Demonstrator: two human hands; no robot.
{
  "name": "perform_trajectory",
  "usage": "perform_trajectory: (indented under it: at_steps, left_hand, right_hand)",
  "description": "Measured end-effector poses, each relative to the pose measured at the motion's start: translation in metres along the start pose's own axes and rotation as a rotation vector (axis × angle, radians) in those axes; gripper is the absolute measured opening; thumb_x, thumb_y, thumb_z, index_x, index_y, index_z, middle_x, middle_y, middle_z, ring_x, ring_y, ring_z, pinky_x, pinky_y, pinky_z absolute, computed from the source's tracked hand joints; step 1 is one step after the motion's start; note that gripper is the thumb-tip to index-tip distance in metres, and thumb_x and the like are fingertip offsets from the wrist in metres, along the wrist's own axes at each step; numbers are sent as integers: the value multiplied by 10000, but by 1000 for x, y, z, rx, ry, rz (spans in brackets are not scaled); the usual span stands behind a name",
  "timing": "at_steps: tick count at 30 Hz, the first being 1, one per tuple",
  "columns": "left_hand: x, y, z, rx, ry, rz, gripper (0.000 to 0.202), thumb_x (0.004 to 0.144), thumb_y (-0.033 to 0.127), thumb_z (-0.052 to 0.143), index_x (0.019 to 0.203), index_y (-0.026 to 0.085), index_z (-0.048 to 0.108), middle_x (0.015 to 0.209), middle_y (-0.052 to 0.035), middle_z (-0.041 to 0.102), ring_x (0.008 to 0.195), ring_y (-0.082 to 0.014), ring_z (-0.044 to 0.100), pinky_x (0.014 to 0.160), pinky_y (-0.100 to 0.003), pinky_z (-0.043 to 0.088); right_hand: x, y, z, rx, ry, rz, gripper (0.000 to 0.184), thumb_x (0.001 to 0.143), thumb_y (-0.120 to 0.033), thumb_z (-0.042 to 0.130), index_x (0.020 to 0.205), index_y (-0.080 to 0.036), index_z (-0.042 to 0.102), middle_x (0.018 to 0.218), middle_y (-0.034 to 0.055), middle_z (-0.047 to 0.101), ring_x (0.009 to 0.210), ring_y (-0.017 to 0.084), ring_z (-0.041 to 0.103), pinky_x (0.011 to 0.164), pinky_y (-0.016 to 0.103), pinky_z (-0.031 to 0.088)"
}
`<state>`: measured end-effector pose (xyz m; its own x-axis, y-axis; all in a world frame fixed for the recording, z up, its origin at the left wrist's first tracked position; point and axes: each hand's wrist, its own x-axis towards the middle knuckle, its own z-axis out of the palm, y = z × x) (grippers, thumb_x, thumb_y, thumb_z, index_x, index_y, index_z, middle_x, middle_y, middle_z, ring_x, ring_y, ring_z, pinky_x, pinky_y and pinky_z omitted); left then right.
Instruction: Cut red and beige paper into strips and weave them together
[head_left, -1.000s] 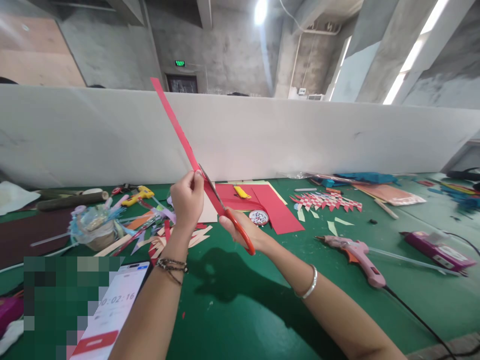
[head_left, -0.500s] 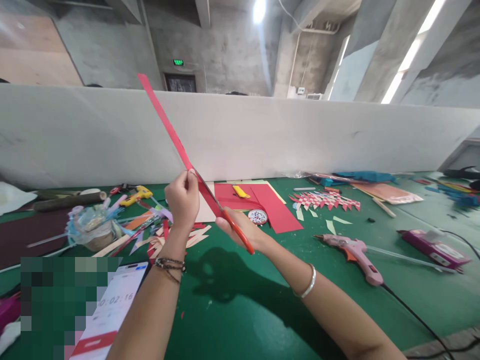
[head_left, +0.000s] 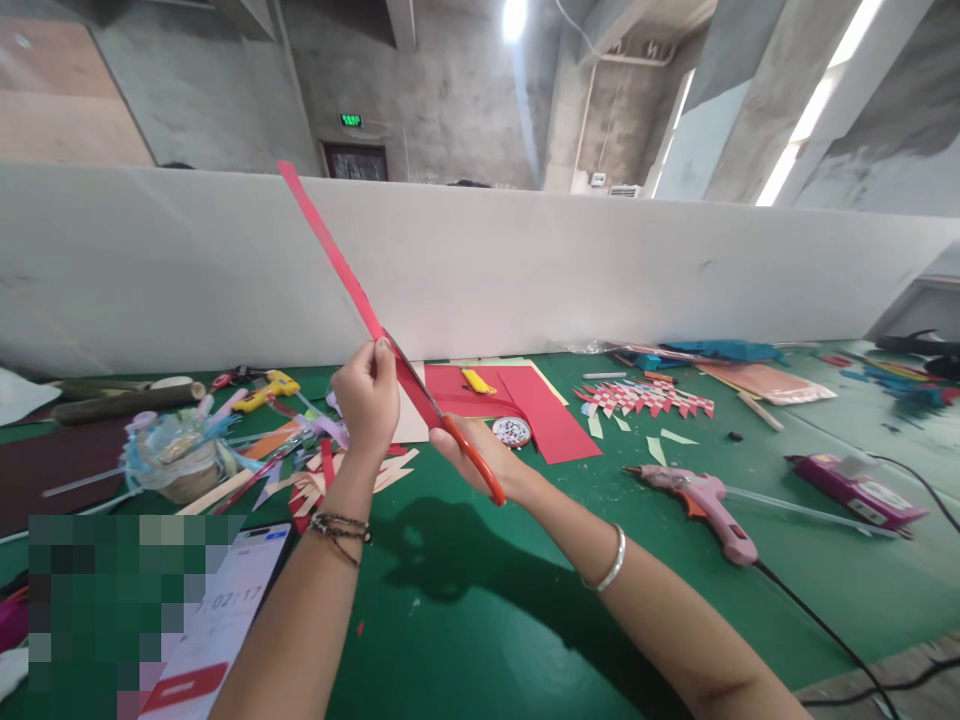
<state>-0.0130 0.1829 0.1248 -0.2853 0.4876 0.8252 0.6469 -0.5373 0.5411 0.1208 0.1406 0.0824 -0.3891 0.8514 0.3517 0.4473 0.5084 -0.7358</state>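
Between finger and thumb, my left hand (head_left: 367, 393) pinches a long red paper strip (head_left: 330, 249), whose far end slants up to the left. My right hand (head_left: 476, 460) grips scissors (head_left: 480, 463) with orange-red handles. Their blades lie along the strip, with the tips close to my left fingers. The strip's lower part runs beside the blades toward my right hand. Beyond my hands lie red paper sheets (head_left: 559, 420), with a yellow cutter (head_left: 478, 382) on top. A round case of small dotted pieces (head_left: 511, 432) sits by my right hand.
At right lie a pink glue gun (head_left: 701, 500) with a cord and a purple box (head_left: 859, 490). Woven red-and-white paper (head_left: 645, 398) is farther back. At left are a plastic-wrapped pot (head_left: 180, 460), paper scraps (head_left: 352, 475) and a phone (head_left: 217, 610). A white partition (head_left: 480, 270) stands behind.
The view has shifted slightly, so the table things appear a little farther left. Both hands keep their hold on the strip and scissors, with hardly any movement.
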Motion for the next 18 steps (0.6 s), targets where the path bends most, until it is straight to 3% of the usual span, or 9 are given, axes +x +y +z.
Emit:
perform_trajectory:
  at_steps: [18]
  left_hand:
    - [-1, -2, 6, -210, -8, -152, 378, 837, 286, 409, 527, 198, 210, 511, 55, 187, 492, -86, 208, 478, -253, 207]
  right_hand:
    - [0, 0, 5, 65, 48, 5, 382, 820, -490, 390, 602, -190, 298, 560, -44, 320, 535, 85, 285, 513, 218, 229]
